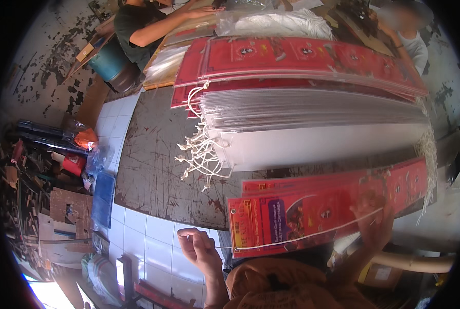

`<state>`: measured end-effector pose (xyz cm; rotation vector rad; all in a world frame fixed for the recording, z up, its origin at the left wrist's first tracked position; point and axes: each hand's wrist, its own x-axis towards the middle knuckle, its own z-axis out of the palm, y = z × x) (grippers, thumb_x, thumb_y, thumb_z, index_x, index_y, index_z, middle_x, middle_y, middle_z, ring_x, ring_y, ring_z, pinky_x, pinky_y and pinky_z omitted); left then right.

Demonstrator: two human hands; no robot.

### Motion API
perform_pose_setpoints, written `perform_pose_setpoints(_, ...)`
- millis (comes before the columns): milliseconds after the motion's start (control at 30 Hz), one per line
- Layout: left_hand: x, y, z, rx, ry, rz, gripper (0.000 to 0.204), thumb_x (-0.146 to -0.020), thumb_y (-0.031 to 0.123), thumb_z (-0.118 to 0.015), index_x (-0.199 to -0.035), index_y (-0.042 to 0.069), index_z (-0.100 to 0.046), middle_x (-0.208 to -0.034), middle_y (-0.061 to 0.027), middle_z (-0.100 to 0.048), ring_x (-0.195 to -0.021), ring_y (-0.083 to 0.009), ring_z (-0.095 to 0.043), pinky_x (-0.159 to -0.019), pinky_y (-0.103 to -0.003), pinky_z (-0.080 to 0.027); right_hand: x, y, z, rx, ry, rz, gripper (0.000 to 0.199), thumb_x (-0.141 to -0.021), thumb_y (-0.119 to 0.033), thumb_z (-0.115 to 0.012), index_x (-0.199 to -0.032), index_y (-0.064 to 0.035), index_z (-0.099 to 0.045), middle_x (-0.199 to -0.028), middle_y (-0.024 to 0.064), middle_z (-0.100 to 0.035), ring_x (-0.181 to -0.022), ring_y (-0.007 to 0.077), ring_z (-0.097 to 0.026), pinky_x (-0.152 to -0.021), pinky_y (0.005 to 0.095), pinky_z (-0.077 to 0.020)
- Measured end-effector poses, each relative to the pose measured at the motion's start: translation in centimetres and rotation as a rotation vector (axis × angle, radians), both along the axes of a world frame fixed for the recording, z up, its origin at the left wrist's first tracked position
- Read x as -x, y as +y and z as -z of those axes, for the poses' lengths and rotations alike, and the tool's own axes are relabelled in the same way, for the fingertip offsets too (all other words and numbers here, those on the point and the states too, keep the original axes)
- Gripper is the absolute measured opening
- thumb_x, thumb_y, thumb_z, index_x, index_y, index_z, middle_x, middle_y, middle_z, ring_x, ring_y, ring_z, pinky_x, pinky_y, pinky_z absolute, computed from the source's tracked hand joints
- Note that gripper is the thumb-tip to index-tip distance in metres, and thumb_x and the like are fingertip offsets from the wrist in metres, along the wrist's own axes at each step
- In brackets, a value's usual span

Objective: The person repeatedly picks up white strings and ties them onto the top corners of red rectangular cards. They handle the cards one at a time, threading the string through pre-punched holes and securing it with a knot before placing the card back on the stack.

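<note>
Red card: seemed light, stiff, slick; edges suited gripping.
Cord: looked soft.
Left hand, right hand: apart; couldn't tell grips.

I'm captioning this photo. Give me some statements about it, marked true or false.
1. A white cord crosses the nearest red card to the right hand. True.
2. Cord loops stick out from the left end of the pale stack. True.
3. The left hand rests on the pale stack. False: the left hand is beyond the red card's left end.
4. The drum stands on the table. False: the drum is off the table, upper left.
</note>
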<state>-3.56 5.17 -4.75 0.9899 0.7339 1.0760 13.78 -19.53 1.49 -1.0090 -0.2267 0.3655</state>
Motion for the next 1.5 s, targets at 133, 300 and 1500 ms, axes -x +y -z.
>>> perform_pose_setpoints(133, 0.4, 0.3, 0.4, -0.173, 0.165, 0.044, 0.013, -0.088, 0.015, -0.051, -0.086, 0.005, -0.043, -0.057, 0.0031, -0.037, -0.047, -0.0021, -0.031, -0.041, -0.017, -0.023, -0.8, 1.1, 0.7, -0.590, 0.291, -0.101, 0.029, -0.096, -0.028, -0.034, -0.078, -0.0086, -0.048, -0.069, 0.0019, -0.041, -0.071, 0.0163, -0.043, -0.082, 0.0431, -0.0383)
perform_pose_setpoints(300, -0.6, 0.2, 0.1, -0.347, 0.353, 0.067, 0.018, -0.083, 0.003, -0.058, -0.096, 0.001, -0.046, -0.069, 0.0000, -0.048, -0.049, -0.0029, -0.035, -0.043, -0.018, -0.028, -0.7, 4.3, -1.0, -0.726, 0.350, 0.014, 0.021, -0.094, -0.024, -0.039, -0.087, -0.0055, -0.045, -0.064, 0.0004, -0.037, -0.061, 0.0119, -0.038, -0.064, 0.0297, -0.0441)
perform_pose_setpoints(1500, -2.7, 1.5, -3.1, -0.095, 0.469, 0.552, 0.022, -0.093, 0.011, -0.043, -0.102, -0.003, -0.057, -0.071, 0.0028, -0.055, -0.060, -0.0005, -0.042, -0.052, -0.015, -0.033, 4.4, 14.1, -2.1, 0.996, -1.173, -0.218, 0.031, -0.062, -0.017, -0.071, -0.088, -0.0094, -0.057, -0.070, 0.0010, -0.049, -0.071, 0.0191, -0.048, -0.052, 0.0285, -0.0433)
